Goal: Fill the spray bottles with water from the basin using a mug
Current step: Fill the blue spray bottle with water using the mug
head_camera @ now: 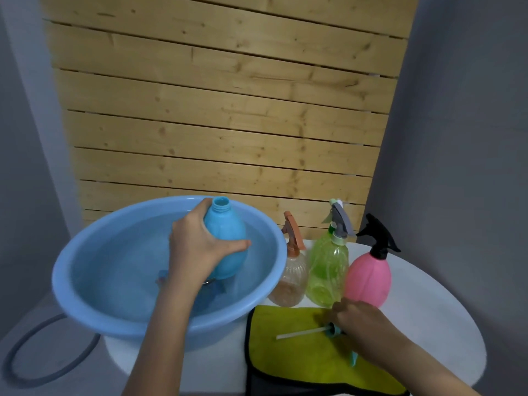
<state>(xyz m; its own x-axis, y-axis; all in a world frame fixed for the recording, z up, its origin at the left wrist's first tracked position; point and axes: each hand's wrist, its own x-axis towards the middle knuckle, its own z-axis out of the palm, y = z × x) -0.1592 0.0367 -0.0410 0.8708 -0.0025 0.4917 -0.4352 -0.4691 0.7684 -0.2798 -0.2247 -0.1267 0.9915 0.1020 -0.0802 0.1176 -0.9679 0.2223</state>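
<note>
While gripping the smooth, pear-shaped blue bottle [228, 241] upright at centre left of the frame, curling the left hand's [197, 250] fingers round its far side and pressing the thumb across its front. Leaving its threaded neck uncapped and open at the top. Holding it over the water, well inside the wide rolled rim of the round, glossy plastic basin [61, 278], with open room on every side.

At lower right, closing the right hand's [363, 318] fingers down on the teal spray head [333, 330] against the soft yellow-green cloth [285, 361], its thin white tube [300, 334] pointing left; fingertips hidden.

Sharing the round white counter [428, 324] with three trigger-topped bottles crowding the basin's right edge: ribbed amber bottle [290, 281], translucent green bottle [328, 267], matte pink bottle [368, 278]. Leaving bare counter only towards the far right.
</note>
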